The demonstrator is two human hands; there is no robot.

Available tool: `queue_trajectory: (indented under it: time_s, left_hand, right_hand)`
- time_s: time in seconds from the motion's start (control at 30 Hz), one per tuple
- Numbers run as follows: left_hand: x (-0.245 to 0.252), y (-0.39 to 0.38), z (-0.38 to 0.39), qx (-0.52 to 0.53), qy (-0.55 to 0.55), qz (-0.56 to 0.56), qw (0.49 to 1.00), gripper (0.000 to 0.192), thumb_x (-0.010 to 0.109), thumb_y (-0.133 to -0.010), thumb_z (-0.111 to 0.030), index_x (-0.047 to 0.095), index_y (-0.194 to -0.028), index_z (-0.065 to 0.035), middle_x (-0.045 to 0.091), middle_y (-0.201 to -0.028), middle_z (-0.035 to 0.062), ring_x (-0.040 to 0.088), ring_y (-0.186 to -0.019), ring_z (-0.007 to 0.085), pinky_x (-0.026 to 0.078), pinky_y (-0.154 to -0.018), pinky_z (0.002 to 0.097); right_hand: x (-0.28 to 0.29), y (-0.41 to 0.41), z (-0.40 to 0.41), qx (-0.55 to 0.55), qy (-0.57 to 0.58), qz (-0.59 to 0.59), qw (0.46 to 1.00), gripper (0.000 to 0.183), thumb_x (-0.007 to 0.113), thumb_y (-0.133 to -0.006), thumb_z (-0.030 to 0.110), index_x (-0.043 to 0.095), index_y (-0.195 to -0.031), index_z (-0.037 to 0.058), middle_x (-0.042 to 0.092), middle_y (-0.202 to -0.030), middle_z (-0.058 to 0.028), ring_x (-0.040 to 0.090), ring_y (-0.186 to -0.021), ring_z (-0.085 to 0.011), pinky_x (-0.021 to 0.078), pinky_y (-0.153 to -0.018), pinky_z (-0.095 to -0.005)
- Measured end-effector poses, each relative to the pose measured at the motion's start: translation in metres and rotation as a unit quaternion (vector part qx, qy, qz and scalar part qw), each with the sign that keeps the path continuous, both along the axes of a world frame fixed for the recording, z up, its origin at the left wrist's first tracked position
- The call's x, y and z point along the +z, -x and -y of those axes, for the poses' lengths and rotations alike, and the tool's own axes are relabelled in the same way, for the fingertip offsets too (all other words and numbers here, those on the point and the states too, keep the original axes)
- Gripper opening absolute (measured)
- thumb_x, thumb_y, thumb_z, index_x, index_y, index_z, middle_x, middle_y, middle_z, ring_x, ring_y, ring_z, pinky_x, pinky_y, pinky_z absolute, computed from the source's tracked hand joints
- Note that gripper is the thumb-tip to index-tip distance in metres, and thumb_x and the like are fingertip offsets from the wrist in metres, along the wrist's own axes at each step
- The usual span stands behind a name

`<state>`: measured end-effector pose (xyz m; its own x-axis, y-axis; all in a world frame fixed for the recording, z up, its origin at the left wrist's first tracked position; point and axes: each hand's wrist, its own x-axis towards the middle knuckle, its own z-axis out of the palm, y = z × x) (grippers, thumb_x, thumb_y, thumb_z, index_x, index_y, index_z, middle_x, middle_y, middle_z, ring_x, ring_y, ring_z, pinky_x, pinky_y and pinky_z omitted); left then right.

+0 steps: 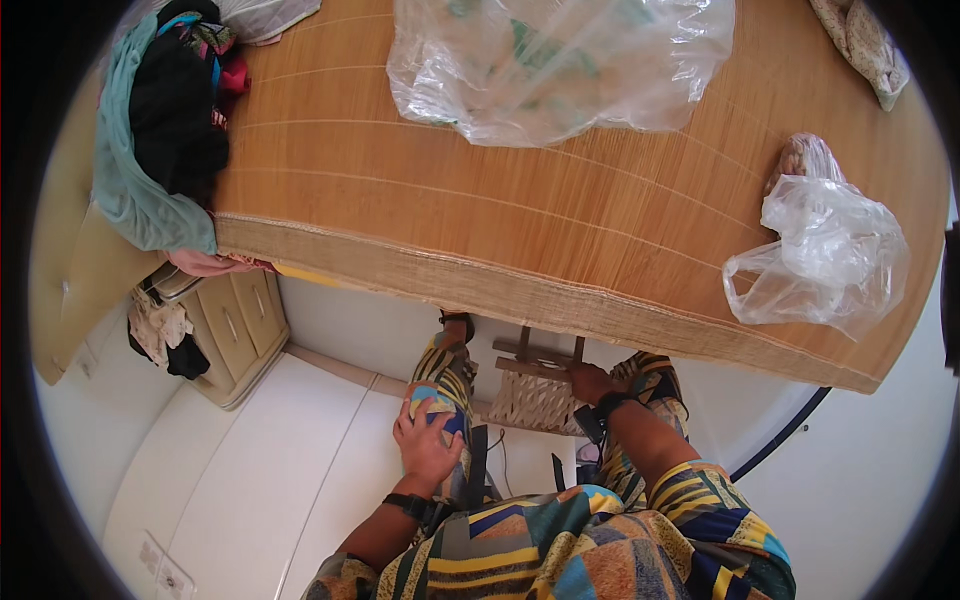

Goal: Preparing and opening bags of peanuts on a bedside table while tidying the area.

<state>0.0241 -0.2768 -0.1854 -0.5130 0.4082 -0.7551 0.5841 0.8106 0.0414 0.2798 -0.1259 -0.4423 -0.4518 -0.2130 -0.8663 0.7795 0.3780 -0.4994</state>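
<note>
My left hand (429, 444) rests on my left trouser leg (442, 382) near the knee, fingers spread and holding nothing. Between my legs is a small wooden seat with a woven-strip panel (531, 399) and brown wooden bars (536, 369). At the right end of those bars, my right hand (592, 384) is closed on the frame; its fingertips are partly hidden. Above both hands runs the cloth-bound edge of a slatted bamboo mat (450, 191). Each wrist carries a dark band.
On the mat lie a large clear plastic bag (562, 75) with greenish contents and a smaller plastic bag (832, 255) beside a wrapped brownish item (806, 159). Piled clothes (176, 112) cover the left end. A cream drawer cabinet (232, 322) stands below, and patterned fabric (862, 49) lies far right.
</note>
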Motion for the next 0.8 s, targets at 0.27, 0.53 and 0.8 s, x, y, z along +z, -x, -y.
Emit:
queue_trajectory:
  time_s: [0.27, 0.53, 0.8]
  left_hand:
    - [-0.002, 0.004, -0.003, -0.013, 0.007, -0.011, 1.000, 0.031, 0.075, -0.071, -0.025, 0.073, -0.101, -0.0173, 0.050, -0.137, 0.0082, 0.030, -0.138, 0.0412, 0.024, -0.111, 0.0558]
    - [-0.013, 0.027, -0.020, -0.008, -0.040, -0.040, 0.998, 0.028, 0.074, -0.072, -0.024, 0.073, -0.099, -0.0176, 0.051, -0.136, 0.0075, 0.033, -0.136, 0.0415, 0.024, -0.109, 0.0565]
    - [-0.012, 0.028, -0.028, -0.018, -0.013, -0.034, 0.999, 0.028, 0.073, -0.073, -0.025, 0.073, -0.100, -0.0173, 0.052, -0.137, 0.0075, 0.032, -0.136, 0.0414, 0.024, -0.109, 0.0566]
  right_hand:
    - [0.004, -0.004, 0.010, 0.029, -0.022, 0.001, 0.999, 0.059, 0.055, -0.083, 0.004, 0.050, -0.140, 0.0165, 0.068, -0.110, -0.0220, 0.066, -0.105, -0.0391, 0.0514, -0.087, -0.0531]
    - [0.021, -0.002, 0.005, -0.014, 0.107, 0.060, 0.992, 0.048, 0.056, -0.086, 0.013, 0.053, -0.135, 0.0106, 0.065, -0.120, -0.0213, 0.065, -0.107, -0.0416, 0.0460, -0.091, -0.0640]
    - [0.094, -0.075, -0.154, 0.171, -0.054, -0.074, 0.981, 0.074, 0.074, -0.077, 0.043, 0.049, -0.143, 0.0225, 0.061, -0.132, -0.0173, 0.059, -0.119, -0.0388, 0.0463, -0.102, -0.0448]
